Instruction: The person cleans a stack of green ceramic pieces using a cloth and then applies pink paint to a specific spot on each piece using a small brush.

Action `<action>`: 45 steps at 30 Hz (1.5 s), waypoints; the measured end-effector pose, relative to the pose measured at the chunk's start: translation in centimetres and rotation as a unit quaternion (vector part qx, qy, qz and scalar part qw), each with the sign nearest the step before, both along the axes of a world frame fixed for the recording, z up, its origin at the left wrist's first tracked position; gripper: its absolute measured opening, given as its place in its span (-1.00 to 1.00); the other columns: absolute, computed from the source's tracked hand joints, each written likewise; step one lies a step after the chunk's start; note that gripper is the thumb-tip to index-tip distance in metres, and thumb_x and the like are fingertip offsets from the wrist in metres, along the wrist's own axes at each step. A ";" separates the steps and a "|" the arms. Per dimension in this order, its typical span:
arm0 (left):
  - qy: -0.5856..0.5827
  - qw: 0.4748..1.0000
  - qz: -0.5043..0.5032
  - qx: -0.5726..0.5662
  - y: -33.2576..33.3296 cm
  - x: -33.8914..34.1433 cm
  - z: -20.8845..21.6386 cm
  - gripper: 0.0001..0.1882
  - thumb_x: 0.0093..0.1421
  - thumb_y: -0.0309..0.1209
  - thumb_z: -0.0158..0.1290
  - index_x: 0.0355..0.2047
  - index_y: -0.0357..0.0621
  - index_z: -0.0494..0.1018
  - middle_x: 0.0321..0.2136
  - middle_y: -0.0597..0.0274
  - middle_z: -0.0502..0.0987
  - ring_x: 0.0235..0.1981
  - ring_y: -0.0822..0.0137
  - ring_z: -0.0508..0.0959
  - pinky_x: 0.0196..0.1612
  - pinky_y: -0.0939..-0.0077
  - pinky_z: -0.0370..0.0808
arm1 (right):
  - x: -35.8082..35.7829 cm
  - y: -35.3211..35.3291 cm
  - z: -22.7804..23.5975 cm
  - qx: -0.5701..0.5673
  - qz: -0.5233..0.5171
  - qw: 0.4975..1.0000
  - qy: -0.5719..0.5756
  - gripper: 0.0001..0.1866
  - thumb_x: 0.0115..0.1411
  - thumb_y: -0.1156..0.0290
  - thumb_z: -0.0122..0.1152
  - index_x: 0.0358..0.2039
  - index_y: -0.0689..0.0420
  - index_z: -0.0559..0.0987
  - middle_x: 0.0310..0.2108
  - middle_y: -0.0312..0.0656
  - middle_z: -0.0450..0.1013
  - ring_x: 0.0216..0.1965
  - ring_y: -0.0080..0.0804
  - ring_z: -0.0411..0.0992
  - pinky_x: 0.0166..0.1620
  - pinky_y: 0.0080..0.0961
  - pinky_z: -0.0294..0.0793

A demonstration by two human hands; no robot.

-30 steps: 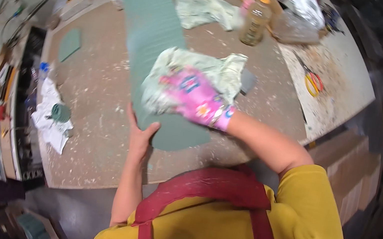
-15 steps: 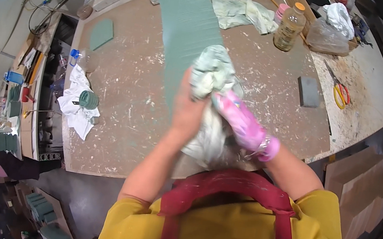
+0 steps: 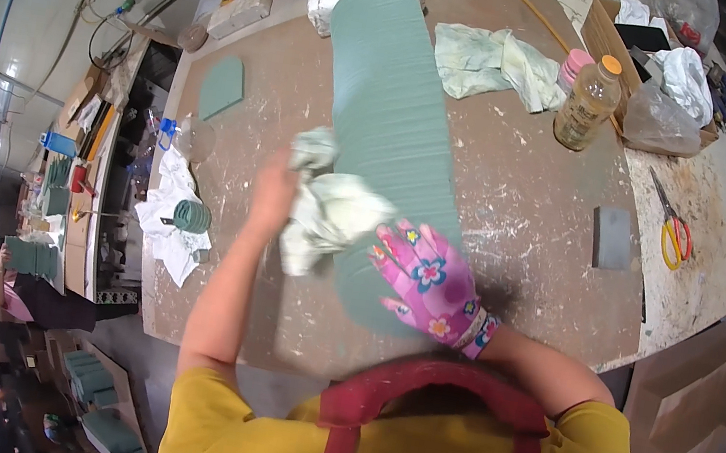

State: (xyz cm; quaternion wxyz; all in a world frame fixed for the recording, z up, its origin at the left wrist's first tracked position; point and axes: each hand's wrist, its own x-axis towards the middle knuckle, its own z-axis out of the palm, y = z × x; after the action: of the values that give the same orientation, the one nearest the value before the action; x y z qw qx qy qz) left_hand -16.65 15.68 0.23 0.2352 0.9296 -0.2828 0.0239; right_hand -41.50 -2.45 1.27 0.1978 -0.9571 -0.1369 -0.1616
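Observation:
A long flat green slab (image 3: 399, 127), finely ridged and rounded at its near end, lies lengthwise on the brown worktable. My bare left hand (image 3: 273, 192), slightly blurred, is closed on a crumpled pale cloth (image 3: 337, 210) at the slab's left edge; part of the cloth hangs over the green surface. My right hand (image 3: 435, 282) wears a pink flowered glove. Its fingers are spread over the near end of the slab, palm down, tips close to the cloth. Whether the palm presses on the slab, I cannot tell.
On the right are a grey block (image 3: 610, 239), scissors (image 3: 672, 235) and a bottle with an orange cap (image 3: 587, 106). Another stained cloth (image 3: 496, 64) lies at the back. To the left sit a small green piece (image 3: 223, 88) and a white cloth (image 3: 176, 224) with a green coil (image 3: 192, 216).
My hands have moved apart. The bunched cloth has gone from between them to the left with my left hand, while my right hand has spread over the slab's near end.

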 end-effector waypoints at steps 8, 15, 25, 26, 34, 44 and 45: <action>-0.116 0.941 -0.311 0.064 -14.0 -1.8 4.4 -0.35 0.01 -0.27 0.13 0.14 -0.04 0.24 0.15 0.00 0.24 0.21 -0.02 0.17 0.25 0.09 0.06 | 3.9 -1.9 2.0 -0.112 0.035 0.989 0.092 -0.26 0.03 -0.19 0.03 0.17 -0.08 0.30 0.28 -0.15 0.06 0.30 -0.12 -0.03 0.30 -0.09 -0.19; 0.052 0.997 -0.006 -0.056 -6.0 7.0 -0.5 -0.57 0.11 -0.32 0.04 -0.01 -0.19 0.37 -0.11 -0.11 0.46 -0.04 0.02 0.45 -0.03 0.22 0.36 | 4.5 -2.0 2.2 -0.143 0.048 0.979 0.140 -0.19 0.05 -0.31 -0.09 0.23 -0.12 0.20 0.31 -0.19 0.00 0.34 -0.16 -0.15 0.32 -0.08 -0.34; -0.018 0.964 -0.263 -0.042 -6.9 -2.3 0.4 -0.46 0.12 -0.35 0.03 0.12 -0.21 0.26 0.19 0.00 0.20 0.24 0.02 0.10 0.25 0.18 0.06 | 5.7 -3.4 2.3 -0.044 0.040 0.992 0.114 -0.14 -0.08 -0.31 0.09 0.16 -0.05 0.34 0.26 -0.11 0.10 0.29 -0.10 0.00 0.30 -0.05 -0.20; 0.074 0.966 -0.167 -0.182 -4.7 -2.5 -1.7 -0.48 0.15 -0.37 -0.01 0.13 -0.24 0.24 0.19 0.00 0.20 0.24 0.06 0.12 0.25 0.24 0.06 | 5.7 -3.3 2.3 -0.042 0.043 0.992 0.114 -0.14 -0.08 -0.31 0.09 0.16 -0.05 0.34 0.26 -0.11 0.10 0.29 -0.10 0.00 0.30 -0.05 -0.20; 0.259 0.781 0.103 -0.558 -4.1 -2.8 5.4 -0.67 0.28 -0.27 -0.15 -0.15 -0.32 0.37 -0.39 0.13 0.53 -0.42 0.29 0.59 -0.39 0.47 0.53 | 5.3 -4.5 2.2 0.227 -0.007 0.974 0.020 -0.15 0.04 -0.19 0.12 0.20 0.12 0.22 0.24 0.03 0.10 0.25 -0.07 0.10 0.26 -0.17 0.03; 0.146 0.890 -0.301 -0.310 -13.4 -12.2 7.7 -0.67 0.14 -0.45 -0.13 -0.09 -0.27 0.42 0.03 -0.07 0.32 0.06 0.03 0.31 0.13 0.26 0.22 | -4.7 -10.2 1.5 0.218 -0.186 0.949 -0.134 -0.77 0.18 0.48 -0.11 -0.19 0.24 0.46 -0.25 -0.05 0.48 -0.21 -0.20 0.47 -0.04 -0.27 0.39; 0.333 0.843 -0.247 -0.343 -13.6 -12.7 7.3 -0.69 0.14 -0.44 -0.12 -0.12 -0.27 0.43 -0.06 -0.05 0.38 -0.02 0.05 0.37 0.05 0.27 0.28 | -7.4 -12.1 0.6 0.619 -0.128 0.773 -0.044 -0.82 0.20 0.43 -0.03 -0.25 0.21 0.47 -0.25 -0.07 0.48 -0.24 -0.28 0.46 -0.10 -0.31 0.41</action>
State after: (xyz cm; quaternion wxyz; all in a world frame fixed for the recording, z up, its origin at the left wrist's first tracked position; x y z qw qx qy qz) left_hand -29.32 2.05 7.49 0.6171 0.6410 -0.3816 -0.2504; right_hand -48.90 -14.52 1.91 0.7191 -0.6282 0.1078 -0.2768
